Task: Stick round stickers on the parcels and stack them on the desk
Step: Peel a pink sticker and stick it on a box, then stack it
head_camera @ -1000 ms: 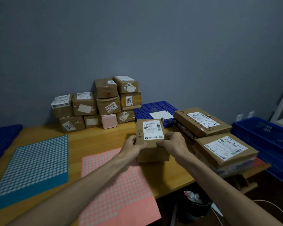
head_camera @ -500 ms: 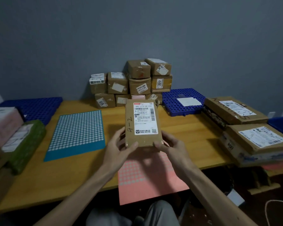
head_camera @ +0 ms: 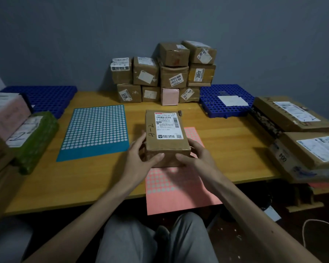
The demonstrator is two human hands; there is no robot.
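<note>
Parcel [head_camera: 166, 137] has dropped lower since the earlier frame, now over the pink sticker sheet [head_camera: 179, 188] at the worktop's [head_camera: 84, 177] near edge, possibly resting on it; left hand [head_camera: 141, 157] and right hand [head_camera: 195, 158] each grip a near corner, thumbs on the front face. Stiff taped cardboard, likely light; hold by the side walls, top left free for stickers.
</note>
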